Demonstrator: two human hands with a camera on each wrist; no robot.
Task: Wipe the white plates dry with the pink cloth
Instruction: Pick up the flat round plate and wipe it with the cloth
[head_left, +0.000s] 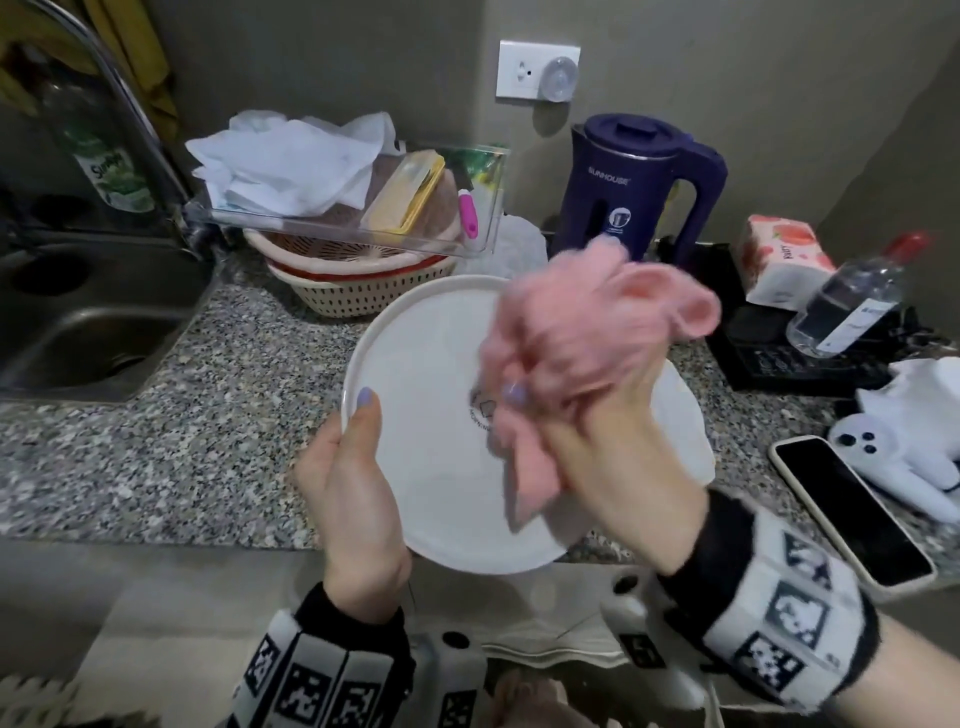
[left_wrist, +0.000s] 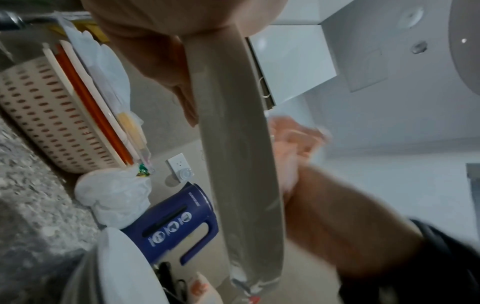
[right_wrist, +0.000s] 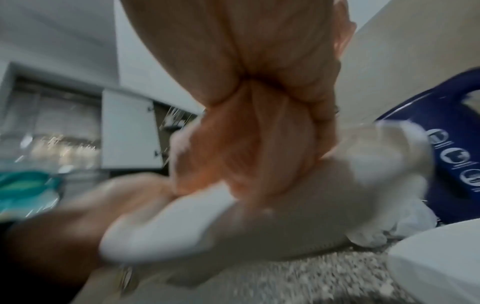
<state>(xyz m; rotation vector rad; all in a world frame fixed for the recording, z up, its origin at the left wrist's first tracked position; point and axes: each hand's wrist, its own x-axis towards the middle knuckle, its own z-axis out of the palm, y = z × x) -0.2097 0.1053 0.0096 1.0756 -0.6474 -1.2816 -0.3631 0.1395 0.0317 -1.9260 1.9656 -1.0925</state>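
A round white plate (head_left: 431, 415) is held tilted above the counter edge, its face toward me. My left hand (head_left: 353, 467) grips its left rim, thumb on the face. My right hand (head_left: 597, 431) clutches the bunched pink cloth (head_left: 587, 332) and presses it against the plate's right side; the cloth is blurred. In the left wrist view the plate (left_wrist: 239, 164) shows edge-on with the right hand (left_wrist: 324, 205) behind it. The right wrist view shows the palm closed over the cloth (right_wrist: 259, 144). A second white plate (head_left: 680, 410) lies on the counter behind my right hand.
A steel sink (head_left: 78, 322) and tap are at the left. Stacked colanders (head_left: 358, 280) with a clear tray of items stand behind the plate, then a navy kettle (head_left: 634, 182). A tissue pack, a bottle (head_left: 852, 296), a phone (head_left: 852, 519) and a white plush toy sit at the right.
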